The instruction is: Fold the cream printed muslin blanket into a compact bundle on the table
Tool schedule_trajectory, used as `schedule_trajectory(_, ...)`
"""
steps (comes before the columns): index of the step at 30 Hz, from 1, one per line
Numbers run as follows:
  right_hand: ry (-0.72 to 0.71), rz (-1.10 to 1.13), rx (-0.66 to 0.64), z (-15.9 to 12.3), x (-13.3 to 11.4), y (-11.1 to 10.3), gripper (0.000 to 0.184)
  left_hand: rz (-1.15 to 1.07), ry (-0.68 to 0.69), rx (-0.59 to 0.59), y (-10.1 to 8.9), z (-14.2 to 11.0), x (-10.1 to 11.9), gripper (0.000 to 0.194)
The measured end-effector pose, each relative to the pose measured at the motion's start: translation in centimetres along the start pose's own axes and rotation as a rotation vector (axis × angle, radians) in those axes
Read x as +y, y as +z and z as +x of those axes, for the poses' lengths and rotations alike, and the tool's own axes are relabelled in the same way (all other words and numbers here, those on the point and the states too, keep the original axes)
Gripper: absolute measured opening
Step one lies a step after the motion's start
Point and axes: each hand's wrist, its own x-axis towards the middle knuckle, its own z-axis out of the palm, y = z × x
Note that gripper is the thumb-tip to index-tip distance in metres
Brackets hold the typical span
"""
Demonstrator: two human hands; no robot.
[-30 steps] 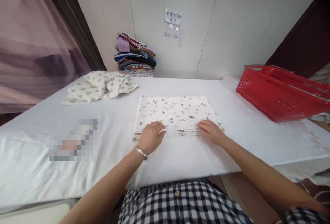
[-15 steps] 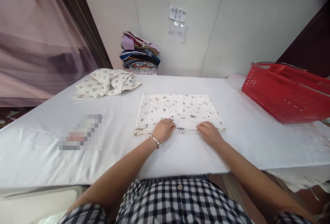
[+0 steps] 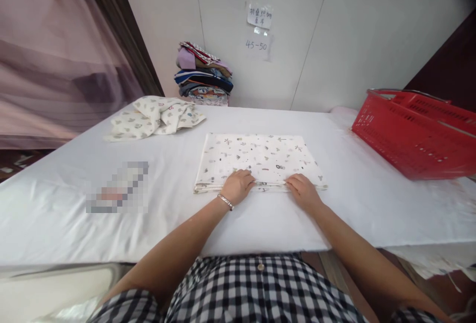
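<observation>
A white cloth (image 3: 260, 157) with small printed figures lies folded into a flat rectangle before me, several layers showing along its near edge. My left hand (image 3: 238, 187), with a bracelet at the wrist, grips that edge left of its middle, fingers bent over the top. Farther right, my right hand (image 3: 303, 191) has the same edge between thumb and fingers. The thumbs are mostly hidden. Between the hands a short stretch of the layered edge is visible.
A crumpled printed cloth (image 3: 152, 117) lies at the back left, a blurred-out item (image 3: 117, 189) nearer. Against the wall stands a pile of folded fabrics (image 3: 204, 75). A red basket (image 3: 412, 134) sits on the right of the white-covered table (image 3: 260, 234).
The view has shifted slightly. Both hands stay at the near edge of the folded cloth, with almost no movement.
</observation>
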Motion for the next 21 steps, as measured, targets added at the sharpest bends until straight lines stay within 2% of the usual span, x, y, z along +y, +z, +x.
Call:
schedule_trajectory(3,0.003,0.019,0.015,-0.2,-0.4,-0.2,0.025,0.045,0.004,0.016,-0.1,-0.2,0.3,0.028)
schedule_trajectory(8,-0.038,-0.054,-0.061,-0.6,-0.5,-0.3,0.027,0.136,0.07,-0.026,-0.3,-0.8,0.4,0.027)
schedule_trajectory(14,-0.032,-0.05,0.023,-0.6,-0.4,-0.2,0.025,0.13,0.075,0.016,-0.3,-1.0,0.3,0.029)
schedule_trajectory(21,-0.06,-0.078,-0.044,-0.6,-0.5,0.0,0.025,0.133,0.075,-0.036,-0.7,-1.4,0.5,0.025)
